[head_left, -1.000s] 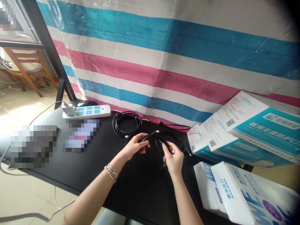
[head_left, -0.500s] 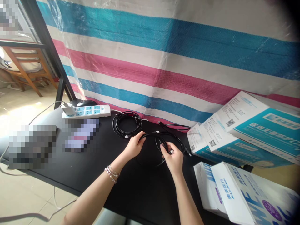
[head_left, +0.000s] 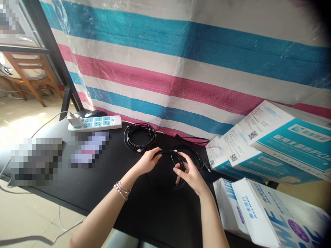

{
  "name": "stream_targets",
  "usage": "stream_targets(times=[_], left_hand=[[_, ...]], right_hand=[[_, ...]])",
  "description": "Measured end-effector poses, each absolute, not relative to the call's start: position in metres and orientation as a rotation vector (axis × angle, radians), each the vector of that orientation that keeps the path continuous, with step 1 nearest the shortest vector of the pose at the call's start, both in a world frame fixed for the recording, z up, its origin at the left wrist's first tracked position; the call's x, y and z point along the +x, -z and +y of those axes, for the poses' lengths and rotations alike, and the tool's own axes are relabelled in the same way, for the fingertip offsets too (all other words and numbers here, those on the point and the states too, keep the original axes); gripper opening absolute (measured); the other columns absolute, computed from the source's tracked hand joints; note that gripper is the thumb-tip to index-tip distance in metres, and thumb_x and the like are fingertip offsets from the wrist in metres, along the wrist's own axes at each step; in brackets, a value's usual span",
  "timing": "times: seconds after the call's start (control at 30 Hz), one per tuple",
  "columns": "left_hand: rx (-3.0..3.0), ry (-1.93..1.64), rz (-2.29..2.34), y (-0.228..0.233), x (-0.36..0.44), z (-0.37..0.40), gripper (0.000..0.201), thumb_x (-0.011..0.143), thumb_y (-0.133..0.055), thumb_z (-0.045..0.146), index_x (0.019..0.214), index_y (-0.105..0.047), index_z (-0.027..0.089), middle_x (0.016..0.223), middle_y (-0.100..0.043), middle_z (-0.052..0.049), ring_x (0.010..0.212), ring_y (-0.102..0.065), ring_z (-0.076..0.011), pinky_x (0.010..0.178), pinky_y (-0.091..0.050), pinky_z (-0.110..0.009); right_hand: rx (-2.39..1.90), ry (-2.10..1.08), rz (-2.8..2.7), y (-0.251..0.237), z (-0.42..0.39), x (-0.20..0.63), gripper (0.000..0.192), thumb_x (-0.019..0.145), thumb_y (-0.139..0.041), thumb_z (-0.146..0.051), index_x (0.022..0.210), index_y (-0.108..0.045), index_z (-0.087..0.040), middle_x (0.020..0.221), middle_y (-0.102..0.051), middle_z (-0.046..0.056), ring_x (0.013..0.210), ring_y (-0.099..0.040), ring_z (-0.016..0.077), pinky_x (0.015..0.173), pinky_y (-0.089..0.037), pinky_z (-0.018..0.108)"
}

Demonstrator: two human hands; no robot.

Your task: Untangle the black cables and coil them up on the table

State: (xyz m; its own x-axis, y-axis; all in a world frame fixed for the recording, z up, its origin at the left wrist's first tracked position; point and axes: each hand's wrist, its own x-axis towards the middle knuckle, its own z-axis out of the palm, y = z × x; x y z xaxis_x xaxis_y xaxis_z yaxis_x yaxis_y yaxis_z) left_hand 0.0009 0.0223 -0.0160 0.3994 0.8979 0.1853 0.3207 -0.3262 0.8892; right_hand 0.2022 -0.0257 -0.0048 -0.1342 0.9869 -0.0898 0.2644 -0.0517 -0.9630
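A coiled black cable hangs in a loop between my hands, just over the black table. Near the loop's upper left, my left hand pinches the cable between thumb and fingers. On the other side, my right hand curls round the gathered strands, thumb in front and fingertips behind. A light connector end shows at the top of the loop by my right forefinger. The bottom of the loop blends into the dark tabletop. Behind my left hand lies another coiled black cable.
More black cable lies behind my right hand, with a bundled one against the striped sheet. Teal-and-white boxes and a white carton stand right. A power strip lies at the back left of the table.
My right hand has loosened from its tighter pinch and spread round the strands, its forefinger reaching to the loop's top. The loop looks rounder and more gathered. My left hand has barely moved.
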Motion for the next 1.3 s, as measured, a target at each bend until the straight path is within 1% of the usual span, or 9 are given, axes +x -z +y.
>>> stream_targets(times=[0.2,0.33,0.47,0.6,0.73,0.93,1.07,1.2,1.3], left_hand=[[1.910,-0.884,1.130,0.017,0.003,0.023,0.019,0.083,-0.043,0.022,0.092,-0.059,0.014,0.067,-0.057,-0.001,0.060,-0.051,-0.0115,0.056,-0.039,-0.021],[1.929,-0.827,1.082,0.016,0.004,0.021,0.021,0.083,-0.043,0.022,0.092,-0.060,0.015,0.062,-0.057,-0.001,0.060,-0.054,-0.0134,0.056,-0.040,-0.022],[1.954,-0.787,1.021,0.016,0.004,0.019,0.022,0.083,-0.043,0.022,0.094,-0.061,0.015,0.061,-0.057,-0.001,0.059,-0.054,-0.0134,0.057,-0.040,-0.022],[1.976,-0.751,0.990,0.015,0.004,0.018,0.024,0.084,-0.043,0.024,0.097,-0.061,0.014,0.065,-0.059,-0.002,0.060,-0.054,-0.0131,0.058,-0.040,-0.023],[1.988,-0.780,0.977,0.016,0.006,0.017,0.025,0.083,-0.048,0.029,0.096,-0.061,0.014,0.074,-0.063,-0.004,0.064,-0.055,-0.0134,0.062,-0.042,-0.023],[1.876,-0.736,0.933,0.019,0.008,0.017,0.031,0.084,-0.046,0.037,0.095,-0.061,0.012,0.055,-0.053,0.001,0.050,-0.049,-0.0098,0.052,-0.039,-0.021],[1.796,-0.759,0.919,0.013,0.006,0.016,0.037,0.079,-0.053,0.042,0.100,-0.059,0.013,0.065,-0.057,0.000,0.055,-0.051,-0.0096,0.052,-0.041,-0.021],[1.547,-0.715,0.949,0.007,0.003,0.016,0.048,0.075,-0.056,0.048,0.109,-0.051,0.015,0.064,-0.054,0.003,0.041,-0.042,-0.0050,0.039,-0.034,-0.018],[1.403,-0.775,0.902,0.005,0.002,0.018,0.044,0.075,-0.057,0.045,0.106,-0.050,0.015,0.064,-0.052,0.004,0.038,-0.042,-0.0039,0.038,-0.035,-0.018]], right_hand=[[-1.628,-0.590,-1.713,0.015,-0.022,0.196,0.053,0.077,-0.055,-0.033,0.126,-0.039,-0.021,0.075,-0.059,0.000,0.051,-0.058,0.0133,0.057,-0.051,0.029],[-1.611,-0.349,-1.858,0.020,-0.022,0.191,0.048,0.079,-0.051,-0.028,0.126,-0.042,-0.022,0.088,-0.062,0.006,0.079,-0.064,0.0219,0.072,-0.052,0.036],[-1.577,-0.283,-1.886,0.023,-0.023,0.189,0.044,0.080,-0.051,-0.028,0.124,-0.046,-0.023,0.104,-0.055,0.010,0.093,-0.061,0.0238,0.071,-0.053,0.034],[-1.499,-0.333,-1.922,0.021,-0.024,0.187,0.029,0.084,-0.048,-0.027,0.112,-0.055,-0.022,0.110,-0.054,0.011,0.097,-0.059,0.0232,0.075,-0.053,0.032],[-1.442,-0.324,-1.959,0.021,-0.023,0.187,0.024,0.088,-0.042,-0.026,0.105,-0.059,-0.021,0.099,-0.062,0.009,0.092,-0.062,0.0225,0.080,-0.051,0.033],[-1.504,-0.257,-1.957,0.024,-0.022,0.189,0.023,0.086,-0.048,-0.030,0.102,-0.061,-0.019,0.089,-0.066,0.010,0.082,-0.065,0.0239,0.073,-0.052,0.033],[-1.578,-0.229,-1.967,0.024,-0.023,0.186,0.027,0.088,-0.042,-0.032,0.098,-0.061,-0.015,0.089,-0.068,0.013,0.079,-0.067,0.0260,0.067,-0.052,0.034],[-1.592,-0.196,-1.882,0.022,-0.023,0.186,0.031,0.089,-0.038,-0.036,0.094,-0.062,-0.016,0.083,-0.070,0.012,0.075,-0.067,0.0257,0.064,-0.051,0.032],[-1.626,-0.187,-1.758,0.021,-0.023,0.189,0.035,0.089,-0.038,-0.040,0.093,-0.062,-0.015,0.080,-0.070,0.012,0.072,-0.068,0.0249,0.065,-0.050,0.031]])
